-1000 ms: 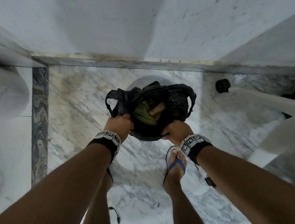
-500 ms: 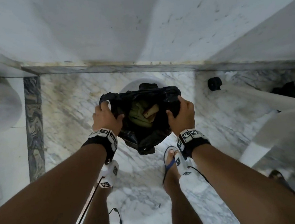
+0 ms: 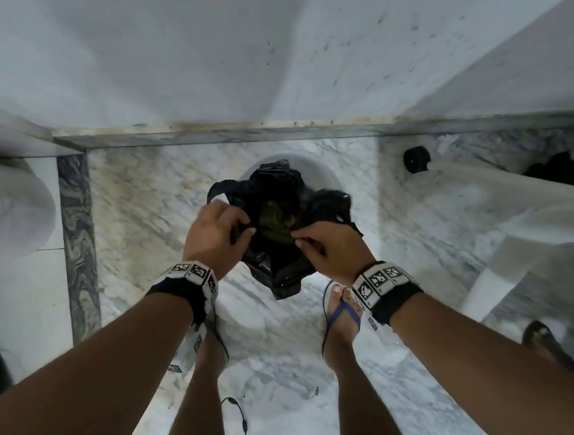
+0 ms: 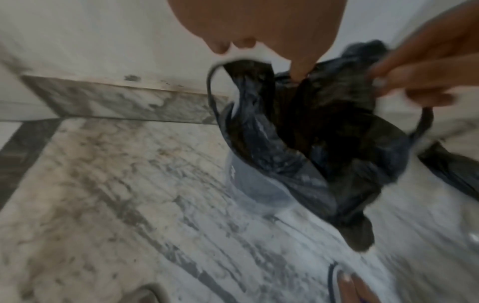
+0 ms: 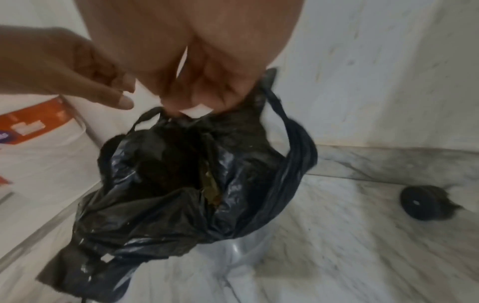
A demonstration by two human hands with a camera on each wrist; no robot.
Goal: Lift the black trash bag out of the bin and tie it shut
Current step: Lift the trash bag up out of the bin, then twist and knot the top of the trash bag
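Black trash bag (image 3: 280, 238) held in mid-air above the pale bin (image 3: 323, 173), hanging straight down below the fingers, long axis vertical, tail dangling toward the floor (image 3: 140, 208). Mouth open and facing up between the two hands, greenish rubbish showing inside. Left hand (image 3: 211, 237) at the bag's left rim, fingers (image 4: 298, 69) curled and pinching the plastic beside a loop handle (image 4: 212, 86). Right hand (image 3: 329, 245) at the near right rim, fingers (image 5: 181, 102) bunched around a fold of the top edge, second loop handle (image 5: 295, 131) hanging free just beyond them. Hands about level and close together, both touching the bag, neither clearly nearer; left-wrist view blurred, so exact finger placement there hard to read.

Judged out of the bin already, tying not yet begun. Next move likely to turn on the two handles: one just outside the left fingers, the other just outside the right, mouth lying between. Risk judged in the open top tipping and spilling.

Around: marble floor, white wall (image 3: 265, 47) behind, a small black round object (image 3: 416, 159) well off to the right, sandalled foot (image 3: 341, 309) below the right wrist.
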